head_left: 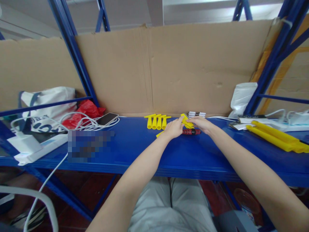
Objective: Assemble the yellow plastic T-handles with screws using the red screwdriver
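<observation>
Over the middle of the blue shelf, my left hand [174, 128] has its fingers closed on a yellow plastic part [185, 120]. From the other side, my right hand [202, 124] pinches the same part, partly covering it. Just below them lies a red and black tool handle [191, 131], its left end hidden by my left hand. Several yellow T-shaped pieces [156, 122] stand in a row left of my hands. The tip of another yellow piece [159, 134] pokes out beside my left wrist.
White-and-black packets [196, 114] lie behind my right hand. Long yellow pieces [275, 137] and a power strip [289, 125] are at right. Leftward are a phone [107, 119], coiled white cables [84, 124], a red bag [84, 112] and a charger [25, 143]. Cardboard [181, 71] closes the back.
</observation>
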Demonstrator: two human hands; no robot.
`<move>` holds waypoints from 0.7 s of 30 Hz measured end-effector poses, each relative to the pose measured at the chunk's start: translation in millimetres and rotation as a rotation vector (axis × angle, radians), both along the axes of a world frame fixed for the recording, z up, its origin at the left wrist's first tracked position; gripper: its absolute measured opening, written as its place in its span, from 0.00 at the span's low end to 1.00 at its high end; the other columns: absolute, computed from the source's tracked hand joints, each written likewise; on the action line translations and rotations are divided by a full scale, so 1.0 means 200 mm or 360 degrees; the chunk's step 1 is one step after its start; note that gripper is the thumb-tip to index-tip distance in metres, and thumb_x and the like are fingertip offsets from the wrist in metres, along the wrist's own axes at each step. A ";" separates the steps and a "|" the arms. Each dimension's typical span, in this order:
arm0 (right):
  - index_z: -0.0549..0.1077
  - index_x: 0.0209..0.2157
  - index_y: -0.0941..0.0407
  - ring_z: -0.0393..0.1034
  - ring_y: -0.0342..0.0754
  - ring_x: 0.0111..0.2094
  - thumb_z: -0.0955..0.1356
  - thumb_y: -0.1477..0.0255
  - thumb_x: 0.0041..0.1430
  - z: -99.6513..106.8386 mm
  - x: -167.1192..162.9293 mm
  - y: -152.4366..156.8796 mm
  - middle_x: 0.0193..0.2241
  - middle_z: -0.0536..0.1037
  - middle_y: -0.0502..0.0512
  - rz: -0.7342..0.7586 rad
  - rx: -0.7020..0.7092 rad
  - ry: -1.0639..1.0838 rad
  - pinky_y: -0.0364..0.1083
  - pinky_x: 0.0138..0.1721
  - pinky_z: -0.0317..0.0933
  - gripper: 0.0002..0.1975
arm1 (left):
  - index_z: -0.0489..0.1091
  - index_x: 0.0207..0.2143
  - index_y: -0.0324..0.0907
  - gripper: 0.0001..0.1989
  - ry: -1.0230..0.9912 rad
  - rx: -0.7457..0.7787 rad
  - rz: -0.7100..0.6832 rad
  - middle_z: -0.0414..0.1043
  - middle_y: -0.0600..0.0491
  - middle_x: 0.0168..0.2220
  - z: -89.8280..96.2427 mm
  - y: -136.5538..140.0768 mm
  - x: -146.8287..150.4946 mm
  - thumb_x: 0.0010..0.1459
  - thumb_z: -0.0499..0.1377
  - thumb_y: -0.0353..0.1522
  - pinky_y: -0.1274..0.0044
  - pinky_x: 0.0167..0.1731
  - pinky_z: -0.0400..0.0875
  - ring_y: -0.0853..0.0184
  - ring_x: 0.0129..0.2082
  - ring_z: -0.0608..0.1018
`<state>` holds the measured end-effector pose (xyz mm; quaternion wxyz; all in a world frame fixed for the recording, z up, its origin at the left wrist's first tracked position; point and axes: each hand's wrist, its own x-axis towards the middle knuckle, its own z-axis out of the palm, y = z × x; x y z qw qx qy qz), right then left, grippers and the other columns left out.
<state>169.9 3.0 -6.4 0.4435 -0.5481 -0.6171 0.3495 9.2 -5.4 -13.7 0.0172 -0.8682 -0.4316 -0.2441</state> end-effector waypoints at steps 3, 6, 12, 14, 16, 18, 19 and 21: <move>0.70 0.21 0.59 0.65 0.41 0.25 0.70 0.67 0.43 0.00 -0.03 -0.02 0.20 0.73 0.52 -0.0064 -0.0063 0.0040 0.40 0.27 0.58 0.09 | 0.52 0.58 0.42 0.24 0.0103 -0.0027 0.0044 0.68 0.45 0.49 0.00 0.00 -0.01 0.59 0.48 0.35 0.68 0.45 0.65 0.58 0.48 0.71; 0.69 0.20 0.59 0.63 0.40 0.24 0.70 0.69 0.43 0.00 -0.05 -0.03 0.20 0.72 0.50 -0.0074 -0.0117 0.0076 0.39 0.26 0.56 0.09 | 0.53 0.58 0.42 0.25 0.0153 -0.0042 0.0095 0.70 0.44 0.47 0.00 0.01 -0.02 0.58 0.49 0.35 0.67 0.43 0.67 0.57 0.46 0.72; 0.70 0.20 0.59 0.64 0.40 0.26 0.71 0.68 0.43 -0.01 -0.04 -0.03 0.21 0.73 0.51 -0.0044 -0.0137 0.0096 0.39 0.29 0.58 0.09 | 0.55 0.57 0.43 0.24 0.0154 -0.0065 0.0080 0.71 0.45 0.45 0.00 0.01 -0.03 0.57 0.48 0.31 0.66 0.42 0.67 0.56 0.44 0.74; 0.71 0.21 0.59 0.66 0.42 0.29 0.70 0.68 0.44 0.00 -0.04 -0.04 0.24 0.75 0.52 0.0010 -0.0164 0.0121 0.40 0.32 0.59 0.08 | 0.56 0.57 0.43 0.24 0.0165 -0.0082 0.0072 0.71 0.45 0.45 0.00 0.01 -0.03 0.56 0.48 0.30 0.67 0.42 0.67 0.56 0.44 0.74; 0.72 0.22 0.59 0.67 0.43 0.32 0.69 0.68 0.46 0.01 -0.03 -0.04 0.28 0.76 0.54 0.0082 -0.0207 0.0164 0.41 0.35 0.60 0.07 | 0.57 0.56 0.42 0.24 0.0181 -0.0097 0.0084 0.71 0.45 0.46 0.00 0.01 -0.03 0.55 0.48 0.29 0.67 0.43 0.67 0.57 0.44 0.74; 0.73 0.24 0.58 0.68 0.44 0.36 0.67 0.69 0.49 0.02 -0.01 -0.04 0.32 0.77 0.56 0.0085 -0.0230 0.0195 0.42 0.39 0.60 0.07 | 0.58 0.55 0.42 0.23 0.0204 -0.0114 0.0095 0.70 0.45 0.47 0.00 0.01 -0.03 0.55 0.48 0.30 0.68 0.44 0.66 0.57 0.45 0.73; 0.73 0.25 0.58 0.68 0.45 0.38 0.66 0.69 0.50 0.03 0.01 -0.03 0.34 0.77 0.56 0.0042 -0.0225 0.0199 0.43 0.41 0.60 0.07 | 0.59 0.55 0.41 0.23 0.0215 -0.0126 0.0094 0.70 0.45 0.47 0.00 0.02 -0.03 0.55 0.48 0.30 0.68 0.44 0.66 0.57 0.46 0.73; 0.74 0.29 0.58 0.67 0.46 0.41 0.65 0.71 0.51 0.04 0.07 -0.01 0.39 0.76 0.57 -0.0133 -0.0173 0.0168 0.46 0.42 0.59 0.07 | 0.60 0.54 0.41 0.23 0.0229 -0.0153 0.0076 0.69 0.45 0.49 0.00 0.02 -0.03 0.55 0.49 0.31 0.69 0.46 0.65 0.58 0.47 0.72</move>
